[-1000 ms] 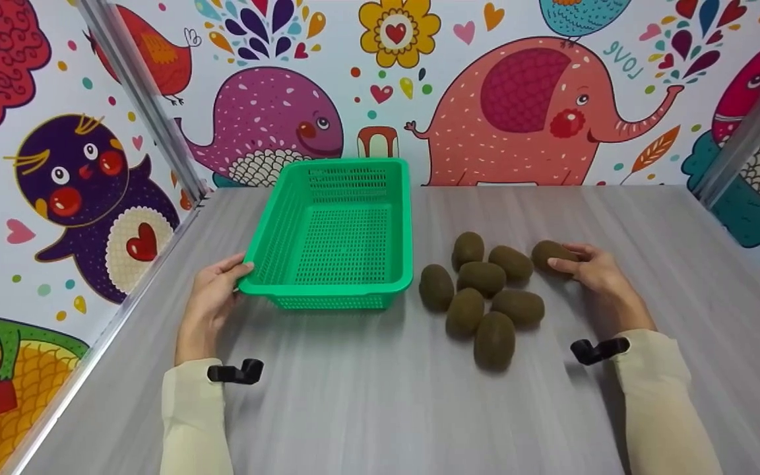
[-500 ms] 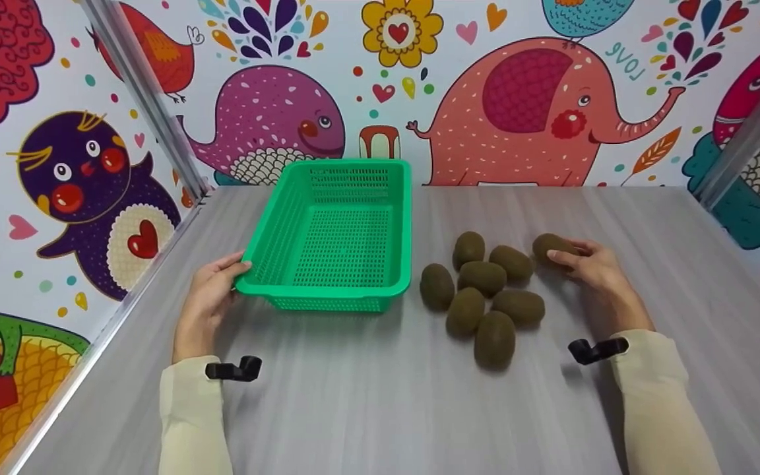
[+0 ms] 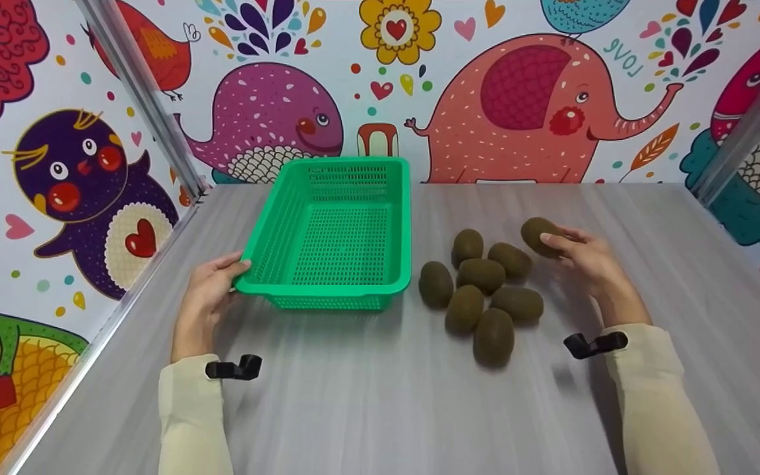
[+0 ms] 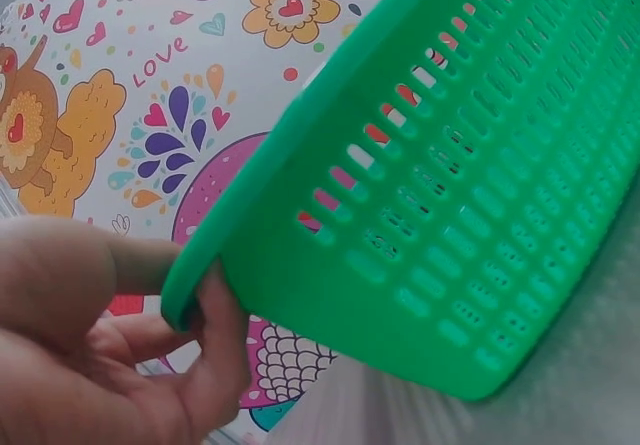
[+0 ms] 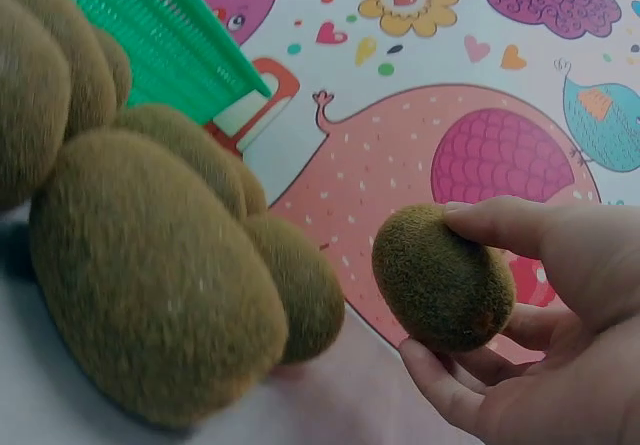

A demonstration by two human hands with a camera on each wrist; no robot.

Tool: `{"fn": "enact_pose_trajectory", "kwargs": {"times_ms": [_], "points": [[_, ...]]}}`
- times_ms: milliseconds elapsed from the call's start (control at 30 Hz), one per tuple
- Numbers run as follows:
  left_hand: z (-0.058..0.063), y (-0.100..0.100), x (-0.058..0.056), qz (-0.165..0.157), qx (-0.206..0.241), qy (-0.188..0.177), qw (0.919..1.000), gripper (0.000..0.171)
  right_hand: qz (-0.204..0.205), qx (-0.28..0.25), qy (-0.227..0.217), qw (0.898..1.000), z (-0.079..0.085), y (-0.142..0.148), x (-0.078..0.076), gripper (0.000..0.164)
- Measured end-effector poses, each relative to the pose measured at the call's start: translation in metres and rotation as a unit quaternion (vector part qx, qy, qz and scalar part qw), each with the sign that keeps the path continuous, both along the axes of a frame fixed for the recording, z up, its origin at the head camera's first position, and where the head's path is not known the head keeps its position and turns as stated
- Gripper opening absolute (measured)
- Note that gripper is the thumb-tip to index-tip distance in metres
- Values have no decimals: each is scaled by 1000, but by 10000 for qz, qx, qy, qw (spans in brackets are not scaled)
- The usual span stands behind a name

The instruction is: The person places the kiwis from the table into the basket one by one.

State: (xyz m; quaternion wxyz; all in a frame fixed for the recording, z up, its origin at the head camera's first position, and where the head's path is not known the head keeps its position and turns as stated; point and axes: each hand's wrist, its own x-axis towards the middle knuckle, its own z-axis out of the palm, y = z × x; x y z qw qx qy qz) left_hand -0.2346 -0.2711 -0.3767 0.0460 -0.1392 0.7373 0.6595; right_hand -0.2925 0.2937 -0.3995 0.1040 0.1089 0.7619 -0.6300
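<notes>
A green plastic basket [image 3: 344, 289] with slotted walls stands left of centre, with nothing inside. My left hand [image 3: 207, 293] pinches its near left corner, thumb above the rim [image 4: 275, 145] and fingers beneath. On the right, my right hand [image 3: 594, 267] holds a brown fuzzy kiwi [image 3: 539, 237] between thumb and fingers. In the right wrist view that kiwi [image 5: 440, 277] appears lifted off the table. Several more kiwis [image 3: 481, 276] lie in a loose cluster between the basket and my right hand.
The grey table [image 3: 367, 396] runs back to a wall [image 3: 406, 152] printed with cartoon animals. Metal posts [image 3: 149, 92] rise at the back corners. A black camera mount [image 3: 235, 368] sits on each wrist.
The right hand has raised its kiwi and moved slightly left and away from me. My left hand has stayed on the basket's corner, and the other kiwis lie as before.
</notes>
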Motion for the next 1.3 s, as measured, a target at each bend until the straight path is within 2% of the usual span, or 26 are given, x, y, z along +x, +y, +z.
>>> {"fn": "enact_pose_trajectory", "kwargs": {"times_ms": [233,367,533,700,933,1167,1300], "points": [[0,2,0,96,-103,-59,9999,57,136,-1058,33,9943,10,-15,4,86],[1,4,-2,176,-261,-1,9995,57,388,-1282,163,9908,20,-28,6,88],[2,2,-3,238,-291,103,9992,56,708,-1207,402,9893,32,-42,5,85],[0,-1,-3,253,-255,93,9993,56,828,-923,427,9914,42,-51,2,77],[0,2,-3,263,-110,36,9996,55,1036,-656,449,9914,57,-72,-6,78],[2,7,-1,182,-461,20,9988,53,1255,-559,615,9886,74,-98,-10,74],[2,7,-1,165,-458,13,9988,53,1363,-330,728,9874,84,-114,-11,69]]}}
